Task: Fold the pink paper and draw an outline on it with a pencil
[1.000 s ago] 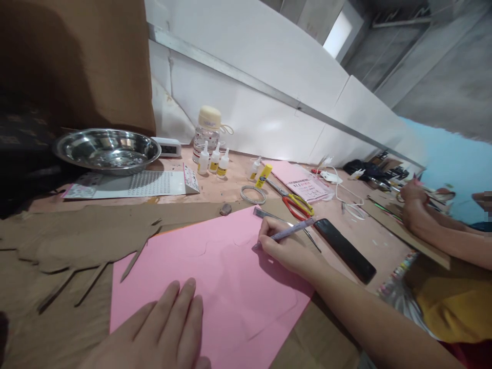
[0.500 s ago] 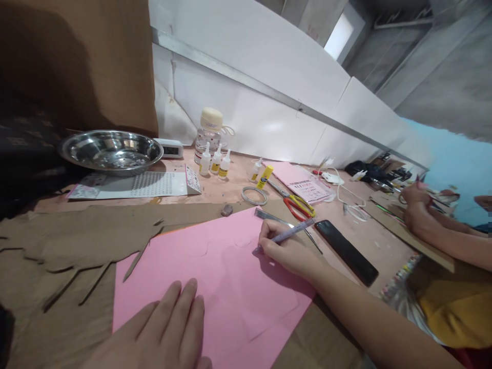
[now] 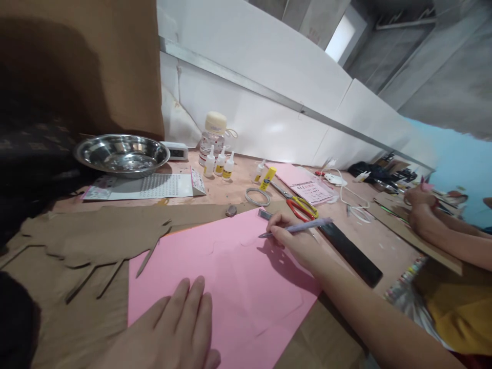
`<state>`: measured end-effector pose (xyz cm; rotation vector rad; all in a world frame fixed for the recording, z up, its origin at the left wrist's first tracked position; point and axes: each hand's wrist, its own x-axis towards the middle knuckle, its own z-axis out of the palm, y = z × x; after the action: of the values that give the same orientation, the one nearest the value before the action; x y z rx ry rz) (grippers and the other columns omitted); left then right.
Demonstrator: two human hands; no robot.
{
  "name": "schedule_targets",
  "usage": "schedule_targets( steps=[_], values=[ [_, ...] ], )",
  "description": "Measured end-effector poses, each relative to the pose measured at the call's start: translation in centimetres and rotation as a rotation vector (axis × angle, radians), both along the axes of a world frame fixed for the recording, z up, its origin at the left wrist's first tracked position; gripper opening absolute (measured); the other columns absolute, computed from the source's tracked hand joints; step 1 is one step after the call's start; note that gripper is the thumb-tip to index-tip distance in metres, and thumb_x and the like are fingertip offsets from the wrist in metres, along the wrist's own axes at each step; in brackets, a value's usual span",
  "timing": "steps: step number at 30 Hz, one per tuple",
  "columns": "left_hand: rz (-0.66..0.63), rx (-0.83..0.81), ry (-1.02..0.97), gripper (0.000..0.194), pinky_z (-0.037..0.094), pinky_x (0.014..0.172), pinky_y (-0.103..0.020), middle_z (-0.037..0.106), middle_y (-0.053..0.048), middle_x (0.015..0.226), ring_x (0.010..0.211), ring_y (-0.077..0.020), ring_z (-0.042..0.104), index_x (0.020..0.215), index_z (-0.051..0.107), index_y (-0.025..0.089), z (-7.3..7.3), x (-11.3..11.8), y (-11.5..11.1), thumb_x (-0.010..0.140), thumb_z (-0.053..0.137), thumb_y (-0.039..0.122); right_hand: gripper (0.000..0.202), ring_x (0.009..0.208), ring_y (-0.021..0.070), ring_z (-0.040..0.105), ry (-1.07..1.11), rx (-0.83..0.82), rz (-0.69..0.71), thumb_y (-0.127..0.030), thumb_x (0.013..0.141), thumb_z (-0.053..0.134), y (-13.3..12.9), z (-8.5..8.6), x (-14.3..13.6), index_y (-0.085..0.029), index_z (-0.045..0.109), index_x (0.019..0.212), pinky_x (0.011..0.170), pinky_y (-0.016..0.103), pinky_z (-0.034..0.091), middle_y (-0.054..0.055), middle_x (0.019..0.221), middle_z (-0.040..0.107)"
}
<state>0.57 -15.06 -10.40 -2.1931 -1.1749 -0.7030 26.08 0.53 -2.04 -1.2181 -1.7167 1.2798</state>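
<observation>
Pen (image 3: 309, 225) tilts flatter than before, right hand (image 3: 292, 240) pinching it, left hand (image 3: 175, 325) flat on pink paper (image 3: 234, 277)

Right hand (image 3: 291, 237) grips a purple pen (image 3: 307, 225) over pink paper (image 3: 234, 282)! Left hand (image 3: 177, 325) rests flat, near left; steel bowl (image 3: 100, 155) gleams far left.

A clear lane crosses the pink sheet (image 3: 234, 287) between left hand (image 3: 172, 328) and right hand (image 3: 298, 245); past its far corner, toward the desk (image 3: 392, 251)'s back edge, pale ring (image 3: 248, 197), glue stick (image 3: 268, 178) and scissors (image 3: 295, 209) obstruct.
</observation>
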Motion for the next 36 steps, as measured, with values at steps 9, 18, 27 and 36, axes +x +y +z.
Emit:
schedule_targets(
  steps=[9,18,27,36],
  values=[
    [-0.085,-0.188,0.083,0.046,0.057,0.099,-0.038,0.081,-0.019,0.125,0.116,-0.0313,0.078,0.124,0.077,0.011,3.1,-0.4,-0.2,0.114,0.038,0.033,0.013,0.089,0.0209,0.074,-0.252,0.152,0.220,-0.025,0.088,0.074,-1.9,2.9,-3.3,-0.026,0.074,0.101,0.074,0.031,0.056,0.003,0.101,0.078],
    [-0.071,-0.155,0.066,0.047,0.058,0.092,-0.038,0.081,-0.019,0.123,0.112,-0.0309,0.080,0.120,0.080,0.011,3.3,0.0,-0.1,0.113,0.040,0.034,0.016,0.070,0.0179,0.072,-0.106,-0.013,0.238,-0.018,0.082,0.066,-1.4,-0.4,-9.3,-0.025,0.054,0.075,0.061,0.026,0.055,-0.005,0.068,0.063],
    [-0.074,-0.160,0.079,0.051,0.056,0.090,-0.041,0.081,-0.021,0.120,0.108,-0.0310,0.081,0.118,0.078,0.008,4.3,0.1,0.2,0.115,0.031,0.026,0.016,0.069,0.0183,0.067,-0.125,0.135,0.299,-0.023,0.083,0.066,-1.3,-1.1,-9.1,-0.025,0.054,0.073,0.062,0.030,0.050,-0.003,0.069,0.062],
    [-0.087,-0.205,0.050,0.046,0.057,0.095,-0.041,0.079,-0.022,0.127,0.114,-0.0311,0.079,0.128,0.074,0.007,3.8,-0.1,-0.2,0.114,0.039,0.034,0.015,0.062,0.0155,0.061,-0.144,0.136,0.274,-0.022,0.087,0.065,-1.6,-1.5,-9.2,-0.025,0.057,0.075,0.055,0.027,0.044,-0.004,0.065,0.064]
  ],
)
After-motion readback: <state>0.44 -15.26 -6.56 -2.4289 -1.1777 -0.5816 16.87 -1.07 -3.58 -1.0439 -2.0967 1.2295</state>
